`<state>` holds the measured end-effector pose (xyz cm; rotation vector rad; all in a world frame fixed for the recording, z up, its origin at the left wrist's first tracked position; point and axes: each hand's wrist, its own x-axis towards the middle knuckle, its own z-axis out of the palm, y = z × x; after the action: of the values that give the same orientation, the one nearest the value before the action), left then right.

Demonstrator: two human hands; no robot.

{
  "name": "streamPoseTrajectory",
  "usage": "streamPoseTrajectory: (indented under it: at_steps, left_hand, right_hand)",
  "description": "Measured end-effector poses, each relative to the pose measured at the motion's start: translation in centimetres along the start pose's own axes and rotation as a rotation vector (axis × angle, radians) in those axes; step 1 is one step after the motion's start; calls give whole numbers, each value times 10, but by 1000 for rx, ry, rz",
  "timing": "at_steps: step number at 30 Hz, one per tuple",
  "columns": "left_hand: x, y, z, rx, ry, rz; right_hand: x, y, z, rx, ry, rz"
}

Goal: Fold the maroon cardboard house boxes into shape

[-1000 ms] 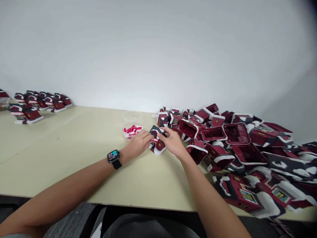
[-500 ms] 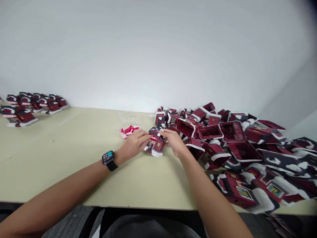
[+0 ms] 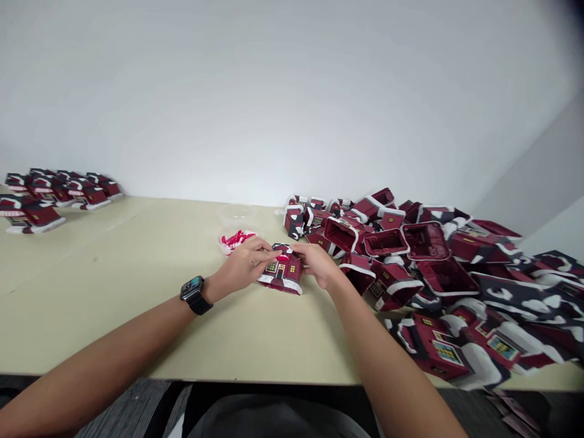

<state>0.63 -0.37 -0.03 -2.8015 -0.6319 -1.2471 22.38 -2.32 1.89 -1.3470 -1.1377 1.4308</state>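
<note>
Between my hands a small dark red toy house (image 3: pixel 283 272) with a snowy roof and yellow windows is tilted back, its front facing me. My right hand (image 3: pixel 316 263) grips it at the roof and right side, fingers partly hidden behind it. From the left, my left hand (image 3: pixel 249 263), with a watch on the wrist, pinches a small red-and-white piece (image 3: pixel 283 257) against the front, above the door. Just behind my left hand stands a clear tub (image 3: pixel 222 243) holding several more red-and-white pieces (image 3: pixel 236 238).
A big heap of similar red houses (image 3: pixel 387 243) covers the right of the table (image 3: pixel 114 292), some with hollow undersides showing. Several houses with striped awnings (image 3: pixel 34 213) stand upright at the far left. A clear lid (image 3: pixel 238 214) lies behind the tub, near the wall.
The house has turned so its front faces me more squarely and its base has come slightly nearer. My left hand stays at the red-and-white piece; my right hand still grips the house.
</note>
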Motion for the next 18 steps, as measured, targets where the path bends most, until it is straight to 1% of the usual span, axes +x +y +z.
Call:
streamPoseTrajectory:
  at_steps: [5, 12, 14, 18]
  left_hand:
    - [3, 2, -5, 42, -62, 14]
    - [4, 1, -5, 55, -81, 59]
    - [4, 0, -6, 63, -90, 74]
    - [5, -3, -7, 98, -81, 97]
  right_hand:
    - [2, 2, -1, -22, -22, -19]
    - [1, 2, -1, -31, -14, -46]
    - [1, 3, 0, -28, -43, -53]
    - [0, 6, 0, -39, -153, -51]
